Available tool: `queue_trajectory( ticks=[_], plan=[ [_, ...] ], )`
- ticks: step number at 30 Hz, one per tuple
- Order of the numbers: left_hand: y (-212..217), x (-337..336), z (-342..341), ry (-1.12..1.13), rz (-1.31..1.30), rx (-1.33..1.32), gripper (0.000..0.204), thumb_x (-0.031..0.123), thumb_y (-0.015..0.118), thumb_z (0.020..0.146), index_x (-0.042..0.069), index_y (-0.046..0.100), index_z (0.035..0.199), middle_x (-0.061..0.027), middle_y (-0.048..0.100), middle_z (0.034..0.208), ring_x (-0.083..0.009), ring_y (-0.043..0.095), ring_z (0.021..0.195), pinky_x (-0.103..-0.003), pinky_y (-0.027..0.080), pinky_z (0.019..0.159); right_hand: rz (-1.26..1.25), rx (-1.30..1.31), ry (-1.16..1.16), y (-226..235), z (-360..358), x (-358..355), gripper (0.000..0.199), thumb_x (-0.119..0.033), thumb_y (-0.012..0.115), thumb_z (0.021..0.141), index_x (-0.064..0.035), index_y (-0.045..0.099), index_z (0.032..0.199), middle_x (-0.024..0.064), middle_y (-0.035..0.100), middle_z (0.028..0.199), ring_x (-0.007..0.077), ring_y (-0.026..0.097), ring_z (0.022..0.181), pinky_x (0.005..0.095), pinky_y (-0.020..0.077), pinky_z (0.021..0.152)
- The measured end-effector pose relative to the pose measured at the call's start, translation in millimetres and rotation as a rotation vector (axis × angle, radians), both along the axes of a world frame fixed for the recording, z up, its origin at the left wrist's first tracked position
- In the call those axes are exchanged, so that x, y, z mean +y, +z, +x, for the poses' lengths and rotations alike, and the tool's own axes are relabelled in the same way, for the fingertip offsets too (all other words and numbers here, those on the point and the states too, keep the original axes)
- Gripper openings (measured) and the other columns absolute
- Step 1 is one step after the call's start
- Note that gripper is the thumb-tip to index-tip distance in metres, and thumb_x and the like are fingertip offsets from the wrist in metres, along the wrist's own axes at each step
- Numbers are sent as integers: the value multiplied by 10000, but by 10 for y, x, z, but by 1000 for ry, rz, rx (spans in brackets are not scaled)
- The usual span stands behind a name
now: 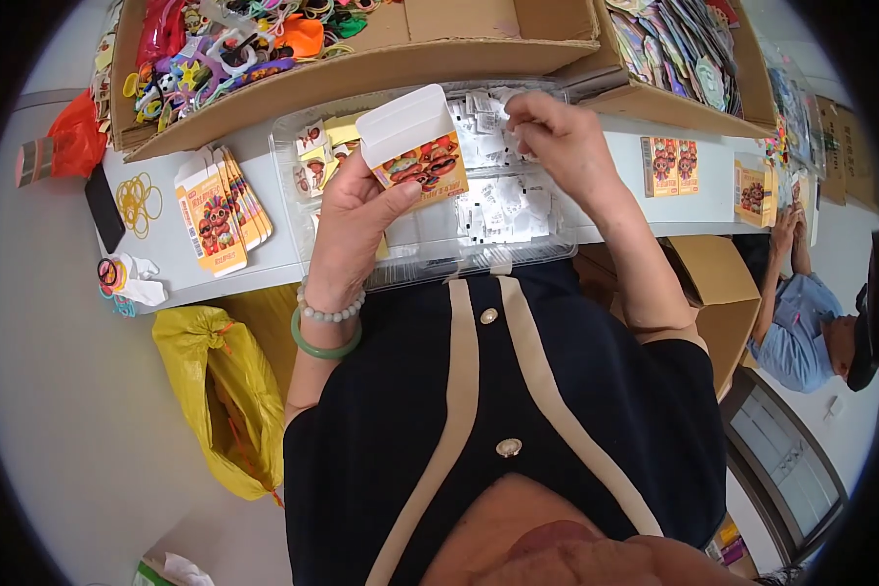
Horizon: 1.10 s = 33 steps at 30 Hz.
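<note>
The left hand (354, 220) holds a small carton (415, 146) above the near edge of the tabletop (181, 269). Its fingers are closed around the lower part of the carton, with the thumb pressed on the colourful front. The white top flap of the carton stands open.

The right hand (565, 142) is over a clear tray (479, 249) that lies at the near edge of the tabletop, just behind the carton. The fingers of this hand are pinched together at the tips, among small white packets (498, 210) that fill the tray. I cannot tell if a packet is between the fingers.

To the left of the tray, a fan of flat cartons (220, 210) lies on the tabletop. Further left are yellow rubber bands (139, 200) and a black phone (104, 207), near the left edge. At the far edge stands a cardboard box (381, 68) with colourful plastic toys (215, 59) in its left part. A second box (674, 98), at the far right corner, holds flat bright cards. Two more cartons (670, 166) stand near the right edge.

A yellow bag (220, 391) hangs under the near left part of the tabletop. Another person (806, 322), in a blue shirt, sits at the right side.
</note>
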<state>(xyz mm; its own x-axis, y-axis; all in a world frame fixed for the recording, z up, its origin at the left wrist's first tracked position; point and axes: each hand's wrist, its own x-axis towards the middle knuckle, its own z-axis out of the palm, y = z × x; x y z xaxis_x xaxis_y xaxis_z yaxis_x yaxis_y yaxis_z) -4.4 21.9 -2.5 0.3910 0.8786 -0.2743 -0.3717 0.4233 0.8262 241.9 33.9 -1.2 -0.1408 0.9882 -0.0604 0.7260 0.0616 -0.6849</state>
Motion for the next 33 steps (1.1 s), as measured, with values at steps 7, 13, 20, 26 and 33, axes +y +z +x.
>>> queue_trajectory(
  ticks=[7, 13, 20, 26, 33],
  plan=[
    [31, 9, 27, -33, 12, 47, 427, -39, 580, 835, -15, 473, 1248, -98, 569, 1189, -160, 545, 1094, -301, 435, 954, -255, 620, -232, -33, 44, 61, 298, 61, 567, 783, -6, 585, 1072, 47, 621, 962, 114, 606, 800, 230, 498, 692],
    [48, 6, 39, -31, 27, 26, 435, -46, 564, 842, -16, 463, 1264, -95, 566, 1191, -157, 544, 1091, -297, 436, 950, 181, -131, 22, -114, -244, 58, 355, 43, 544, 772, -27, 575, 1118, 147, 580, 1057, 317, 600, 862, 347, 495, 763],
    [43, 10, 32, -34, 9, 12, 434, -50, 557, 843, -17, 462, 1265, -93, 564, 1194, -155, 542, 1092, -295, 433, 952, 65, -430, 102, -97, -220, 123, 210, -83, 554, 815, -69, 615, 1015, 100, 587, 970, 322, 597, 879, 402, 487, 724],
    [65, 22, 24, -52, 5, 37, 424, -51, 550, 846, -18, 468, 1260, -94, 561, 1197, -154, 538, 1097, -295, 428, 957, -133, -105, -40, -73, -127, 106, 228, -136, 585, 814, -67, 610, 1030, 112, 635, 838, 321, 614, 788, 402, 486, 687],
    [49, 14, 37, -56, 11, 28, 433, -37, 568, 845, -15, 464, 1265, -91, 560, 1201, -156, 537, 1100, -296, 428, 959, -101, -284, -36, -139, -213, 131, 256, -167, 629, 780, -79, 601, 1019, 164, 643, 821, 338, 618, 775, 412, 483, 699]
  ],
)
